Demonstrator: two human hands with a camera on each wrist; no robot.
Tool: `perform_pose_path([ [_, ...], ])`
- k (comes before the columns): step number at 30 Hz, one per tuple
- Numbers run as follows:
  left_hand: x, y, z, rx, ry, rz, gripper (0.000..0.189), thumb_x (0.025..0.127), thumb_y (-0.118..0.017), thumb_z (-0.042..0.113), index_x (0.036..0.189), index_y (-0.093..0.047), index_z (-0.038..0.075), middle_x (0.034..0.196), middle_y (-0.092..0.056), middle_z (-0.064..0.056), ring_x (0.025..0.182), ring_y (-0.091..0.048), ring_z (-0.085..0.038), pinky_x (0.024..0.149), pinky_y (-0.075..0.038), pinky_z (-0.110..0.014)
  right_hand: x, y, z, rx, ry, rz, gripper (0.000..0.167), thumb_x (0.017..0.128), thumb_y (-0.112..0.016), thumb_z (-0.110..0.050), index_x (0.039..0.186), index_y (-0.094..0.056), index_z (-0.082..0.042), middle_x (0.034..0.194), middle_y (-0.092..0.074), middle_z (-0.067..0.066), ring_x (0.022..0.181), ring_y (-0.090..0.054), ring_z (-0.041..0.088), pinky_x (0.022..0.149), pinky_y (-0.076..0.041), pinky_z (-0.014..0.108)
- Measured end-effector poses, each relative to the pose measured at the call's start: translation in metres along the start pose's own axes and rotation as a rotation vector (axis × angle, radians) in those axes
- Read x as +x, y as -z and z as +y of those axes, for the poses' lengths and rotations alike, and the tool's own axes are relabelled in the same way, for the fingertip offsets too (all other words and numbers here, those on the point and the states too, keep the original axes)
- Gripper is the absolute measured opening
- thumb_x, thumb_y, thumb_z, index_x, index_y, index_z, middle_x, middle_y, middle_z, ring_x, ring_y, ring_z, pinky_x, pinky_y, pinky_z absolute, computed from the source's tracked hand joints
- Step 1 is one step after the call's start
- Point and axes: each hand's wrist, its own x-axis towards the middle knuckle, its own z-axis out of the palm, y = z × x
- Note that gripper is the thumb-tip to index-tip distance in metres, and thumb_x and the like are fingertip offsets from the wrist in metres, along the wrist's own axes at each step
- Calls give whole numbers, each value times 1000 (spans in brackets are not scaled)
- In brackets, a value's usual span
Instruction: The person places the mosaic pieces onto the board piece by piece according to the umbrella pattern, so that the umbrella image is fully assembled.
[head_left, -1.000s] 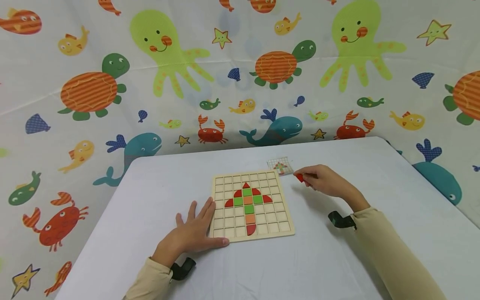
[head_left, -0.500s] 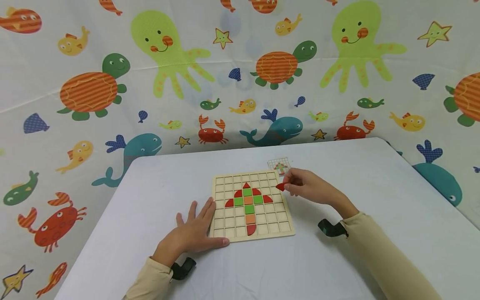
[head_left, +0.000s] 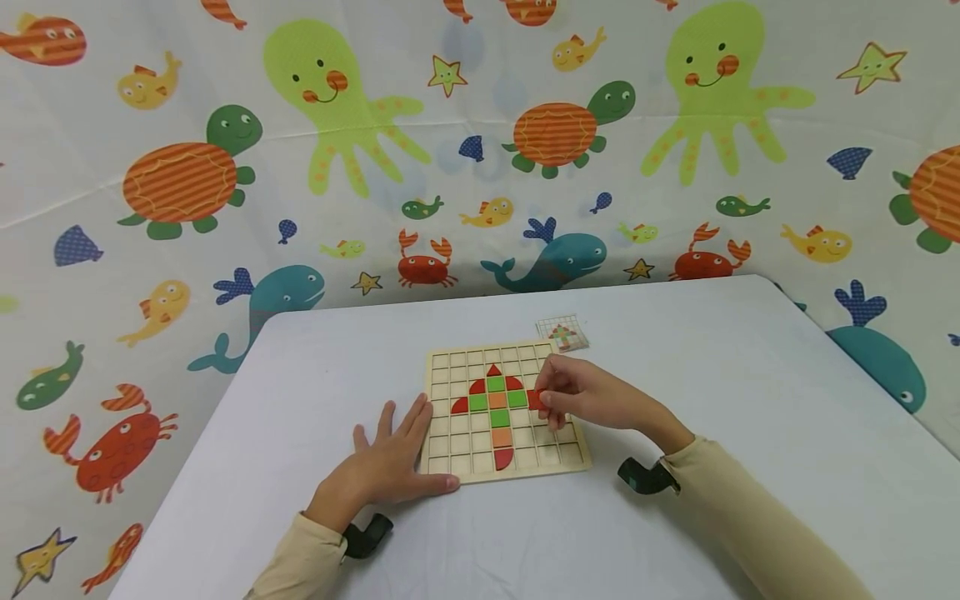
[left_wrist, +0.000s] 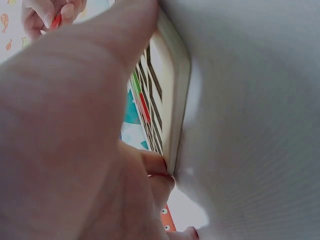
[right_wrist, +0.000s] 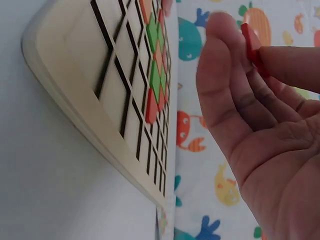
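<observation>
A square wooden grid board (head_left: 517, 477) lies on the white table with green, orange and red tiles set in its cells in a rocket-like pattern. My left hand (head_left: 386, 467) rests at the board's near left corner, fingers spread along the left side and thumb along the front edge. Over the right part of the pattern, my right hand (head_left: 600, 396) pinches a red tile (right_wrist: 252, 45) between thumb and fingers. In the right wrist view that tile is above the board, apart from it. The hand hides some cells on the board's right side in the head view.
Behind the board's far right corner lies a small pattern card (head_left: 562, 332) with a gridded picture of a similar figure. A sea-animal printed cloth (head_left: 480, 75) hangs behind the table (head_left: 337, 358).
My right hand has moved left and nearer, carrying the red tile from beside the card to over the board's right part. My left hand stays in place.
</observation>
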Motion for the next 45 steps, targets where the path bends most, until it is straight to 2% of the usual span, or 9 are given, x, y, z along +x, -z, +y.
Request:
perform_pose_path([
  [5,0,-1,1,2,-1,-1,125,82,-79,74,171,-22,7,179,-13,-12,158,-5,-56,111,-5,-88,2,-13,0,-76,47,18,15,108,-64,-4,122,-62,1,94,-69,7,75,-68,23,74,-61,32],
  [11,-1,-1,2,-3,6,-1,125,81,-79,74,171,-23,7,179,-13,-13,158,-5,-56,111,-5,-88,5,-25,0,-155,79,-11,23,108,-63,-7,130,-67,0,91,-67,8,78,-66,20,74,-59,32],
  [18,-2,0,3,3,9,-1,125,82,-78,74,171,-23,7,179,-13,-13,158,-5,-56,111,-5,-88,9,-37,3,-207,160,-30,25,107,-63,-5,130,-73,-3,103,-68,-3,86,-61,16,77,-53,28],
  [24,-2,1,3,3,14,0,125,82,-79,74,171,-23,7,179,-13,-12,158,-6,-56,111,-5,-87,11,-47,-1,-250,209,-9,27,105,-65,-1,129,-76,-5,120,-75,1,100,-63,14,90,-55,30],
  [27,-2,1,3,0,15,-1,125,81,-79,74,171,-23,7,179,-14,-12,158,-6,-56,111,-5,-88,11,-51,-2,-273,229,-11,28,104,-65,0,129,-76,-5,118,-76,1,99,-63,13,89,-55,30],
  [33,-2,1,4,3,13,-9,125,82,-79,74,171,-23,7,179,-13,-12,158,-6,-57,111,-6,-88,14,-57,0,-339,264,-20,29,102,-66,3,128,-76,-4,109,-74,-5,94,-61,9,84,-55,27],
  [38,-2,1,3,14,9,-4,125,82,-79,74,171,-23,7,179,-14,-13,157,-7,-57,110,-6,-88,16,-64,-1,-399,299,-2,29,100,-69,5,126,-77,-4,112,-76,-2,97,-64,9,86,-57,28],
  [41,-2,1,2,13,4,-4,125,82,-78,74,171,-23,6,179,-14,-13,157,-6,-57,110,-6,-89,17,-68,-2,-431,300,-8,28,99,-70,4,125,-78,-4,113,-77,0,98,-65,10,89,-57,28],
  [45,-1,0,1,3,-3,-5,125,83,-78,74,171,-23,6,179,-14,-12,158,-6,-57,110,-6,-89,18,-72,-4,-453,261,-45,28,100,-71,1,126,-78,-5,113,-77,-1,97,-63,8,90,-55,26],
])
